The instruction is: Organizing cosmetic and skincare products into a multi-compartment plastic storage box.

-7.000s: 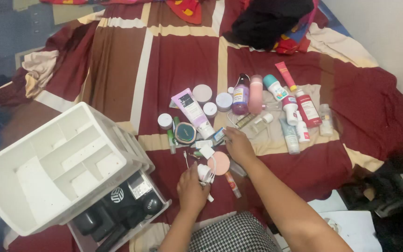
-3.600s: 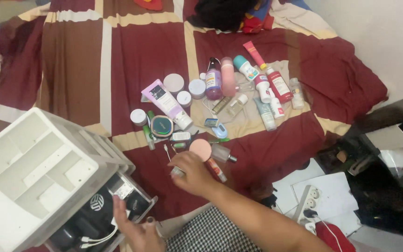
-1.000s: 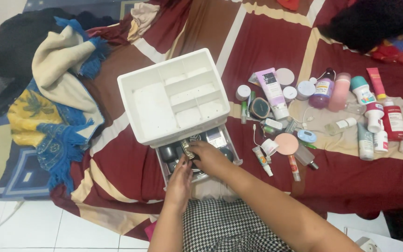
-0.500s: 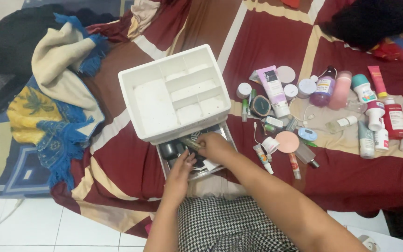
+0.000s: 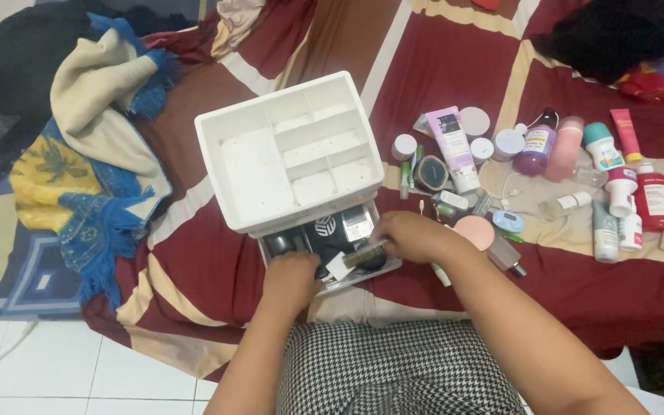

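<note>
A white plastic organizer (image 5: pixel 290 154) with empty top compartments stands on a dark red patterned bedspread. Its bottom drawer (image 5: pixel 363 219) is pulled out and holds dark items. My right hand (image 5: pixel 409 234) is closed on a small dark stick-shaped cosmetic (image 5: pixel 364 253) held over the drawer. My left hand (image 5: pixel 292 280) rests on the drawer's front edge, fingers curled on it. Cosmetics lie to the right of the organizer: a white and purple tube (image 5: pixel 455 147), a round peach compact (image 5: pixel 474 230), small white jars (image 5: pixel 404 146).
More bottles and tubes lie on a beige cloth at the right, among them a purple bottle (image 5: pixel 538 142) and a red tube (image 5: pixel 655 198). A heap of cloths (image 5: pixel 86 154) sits at the left. White floor tiles (image 5: pixel 55 369) show at the lower left.
My right hand has shifted right over the drawer with the stick-shaped item. My left hand stays at the drawer front. The view has tilted slightly.
</note>
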